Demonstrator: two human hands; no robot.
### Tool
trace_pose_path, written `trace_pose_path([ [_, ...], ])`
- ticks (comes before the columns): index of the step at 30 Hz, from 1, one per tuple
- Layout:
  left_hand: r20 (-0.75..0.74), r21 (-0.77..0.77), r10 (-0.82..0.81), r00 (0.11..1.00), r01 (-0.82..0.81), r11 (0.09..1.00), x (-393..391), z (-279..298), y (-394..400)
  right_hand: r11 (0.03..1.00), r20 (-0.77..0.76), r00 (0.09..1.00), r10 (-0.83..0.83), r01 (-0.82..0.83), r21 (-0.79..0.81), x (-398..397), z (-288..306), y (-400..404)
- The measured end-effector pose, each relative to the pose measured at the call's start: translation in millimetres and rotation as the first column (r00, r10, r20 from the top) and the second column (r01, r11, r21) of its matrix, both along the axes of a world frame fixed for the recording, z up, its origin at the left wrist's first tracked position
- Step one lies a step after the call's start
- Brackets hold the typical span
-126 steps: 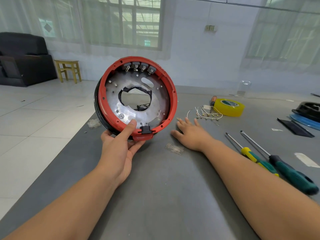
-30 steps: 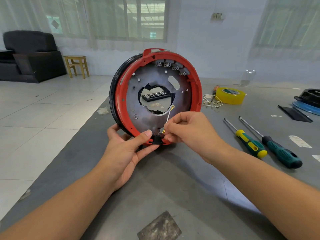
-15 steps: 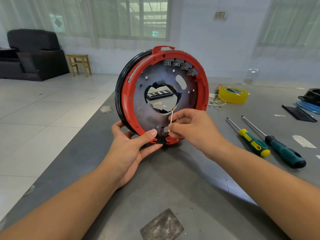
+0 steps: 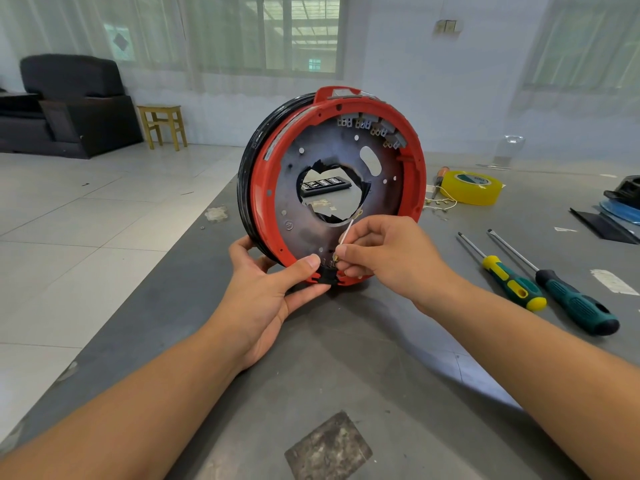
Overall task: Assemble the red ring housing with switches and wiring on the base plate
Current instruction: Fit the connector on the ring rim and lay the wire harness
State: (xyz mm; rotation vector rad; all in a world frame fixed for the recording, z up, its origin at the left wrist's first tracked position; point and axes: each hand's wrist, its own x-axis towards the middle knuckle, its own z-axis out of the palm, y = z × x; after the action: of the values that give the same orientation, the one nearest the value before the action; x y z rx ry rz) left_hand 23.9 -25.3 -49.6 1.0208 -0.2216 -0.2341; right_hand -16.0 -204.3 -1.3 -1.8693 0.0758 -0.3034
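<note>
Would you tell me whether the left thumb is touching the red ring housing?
Touching. The head view shows the left hand's thumb pressed flat against the red ring housing at its bottom rim, with no gap.

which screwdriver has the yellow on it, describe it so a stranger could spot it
On the grey table, right of the upright red ring housing, two screwdrivers lie side by side. The yellow-and-green-handled screwdriver is the nearer to the housing; its neighbour, the all dark green-handled screwdriver, has no yellow.

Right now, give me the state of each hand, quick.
Left hand: closed, grip on the red ring housing at its bottom edge.
Right hand: closed, pinching a thin white wire.
</note>
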Motion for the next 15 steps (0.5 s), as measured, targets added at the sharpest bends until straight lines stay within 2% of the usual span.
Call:
trace_pose_path([
  [6, 0.004, 0.013, -0.004, 1.000, 0.004, 1.000, 1.3, -0.7, -0.1, 1.000, 0.008, 1.000, 0.012, -0.012, -0.017, 1.3, -2.6, -0.9],
  [15, 0.000, 0.007, -0.004, 1.000, 0.004, 1.000, 3.8, -2.9, 0.2, 0.992, 0.044, 0.999, 0.019, -0.013, -0.126, 4.8, -6.8, -2.3],
])
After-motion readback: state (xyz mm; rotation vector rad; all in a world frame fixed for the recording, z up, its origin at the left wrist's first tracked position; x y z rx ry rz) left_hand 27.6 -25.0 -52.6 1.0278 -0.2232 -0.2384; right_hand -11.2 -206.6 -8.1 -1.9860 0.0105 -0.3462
